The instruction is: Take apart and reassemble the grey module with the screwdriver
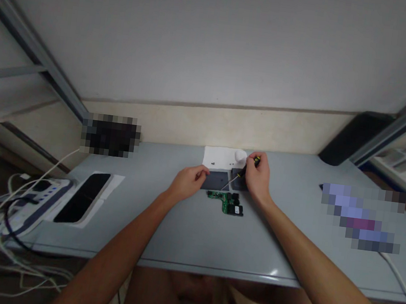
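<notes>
My right hand is closed around the black and yellow handle of a screwdriver. Its thin shaft slants down to the left, and the tip is near the lower edge of a dark flat panel. With curled fingers, my left hand grips that panel at its left edge. A dark box-like part sits just right of the panel, partly behind my right hand. Closer to me lies a green circuit board with black components. Several tiny dark screws rest on white paper.
A small white rounded object is on the paper. To the left are a phone and a power strip with tangled cables. A black cylinder leans at the back right. The grey table's front edge runs before my legs.
</notes>
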`<state>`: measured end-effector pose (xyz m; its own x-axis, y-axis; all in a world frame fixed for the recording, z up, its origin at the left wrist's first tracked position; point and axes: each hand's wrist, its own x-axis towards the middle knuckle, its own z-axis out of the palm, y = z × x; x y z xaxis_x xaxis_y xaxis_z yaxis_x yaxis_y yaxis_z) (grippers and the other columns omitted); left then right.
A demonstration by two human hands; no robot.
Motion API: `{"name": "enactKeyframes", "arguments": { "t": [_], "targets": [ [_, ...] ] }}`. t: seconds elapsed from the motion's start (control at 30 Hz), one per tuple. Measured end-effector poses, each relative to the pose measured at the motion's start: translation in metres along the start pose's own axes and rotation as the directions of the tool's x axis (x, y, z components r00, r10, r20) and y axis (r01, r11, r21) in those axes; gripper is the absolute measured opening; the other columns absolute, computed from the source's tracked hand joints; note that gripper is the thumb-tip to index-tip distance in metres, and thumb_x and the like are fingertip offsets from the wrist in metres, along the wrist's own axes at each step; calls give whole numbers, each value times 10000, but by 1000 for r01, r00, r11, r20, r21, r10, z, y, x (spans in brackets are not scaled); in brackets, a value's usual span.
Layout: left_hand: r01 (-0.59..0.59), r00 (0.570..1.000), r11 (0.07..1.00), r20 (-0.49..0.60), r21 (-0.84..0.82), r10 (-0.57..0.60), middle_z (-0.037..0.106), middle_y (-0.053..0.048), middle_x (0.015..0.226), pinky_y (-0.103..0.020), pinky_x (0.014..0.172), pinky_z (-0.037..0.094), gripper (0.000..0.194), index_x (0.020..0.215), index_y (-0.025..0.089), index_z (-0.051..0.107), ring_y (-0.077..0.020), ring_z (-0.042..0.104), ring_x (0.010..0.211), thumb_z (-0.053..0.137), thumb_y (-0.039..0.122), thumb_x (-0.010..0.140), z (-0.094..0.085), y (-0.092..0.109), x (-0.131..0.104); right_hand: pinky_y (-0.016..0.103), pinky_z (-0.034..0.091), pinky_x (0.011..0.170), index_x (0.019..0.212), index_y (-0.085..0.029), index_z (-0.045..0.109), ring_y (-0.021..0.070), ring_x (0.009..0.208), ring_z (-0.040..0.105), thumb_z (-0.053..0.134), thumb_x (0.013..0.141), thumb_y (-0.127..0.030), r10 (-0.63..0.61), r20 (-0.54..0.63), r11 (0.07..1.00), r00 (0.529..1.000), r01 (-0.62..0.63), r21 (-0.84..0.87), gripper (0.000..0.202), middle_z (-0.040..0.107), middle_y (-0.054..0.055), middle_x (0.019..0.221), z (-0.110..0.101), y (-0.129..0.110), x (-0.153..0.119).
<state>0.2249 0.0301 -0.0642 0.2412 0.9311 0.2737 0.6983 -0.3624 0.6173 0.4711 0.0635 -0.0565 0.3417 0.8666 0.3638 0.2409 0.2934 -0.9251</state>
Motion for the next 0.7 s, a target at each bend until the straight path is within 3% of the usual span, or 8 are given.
{"name": "enactKeyframes", "arguments": {
  "t": [0.7],
  "targets": [
    [-7, 1000, 1000, 1, 16, 7, 675, 10, 715, -257, 644, 366, 260, 1064, 197, 804, -143, 541, 621, 553, 215, 998, -1, 2, 0, 336, 395, 712, 979, -253, 570, 181, 700, 485, 552, 908, -345, 4, 3, 1000, 1000, -4, -16, 117, 540, -36, 779, -1, 0, 0]
  ]
}}
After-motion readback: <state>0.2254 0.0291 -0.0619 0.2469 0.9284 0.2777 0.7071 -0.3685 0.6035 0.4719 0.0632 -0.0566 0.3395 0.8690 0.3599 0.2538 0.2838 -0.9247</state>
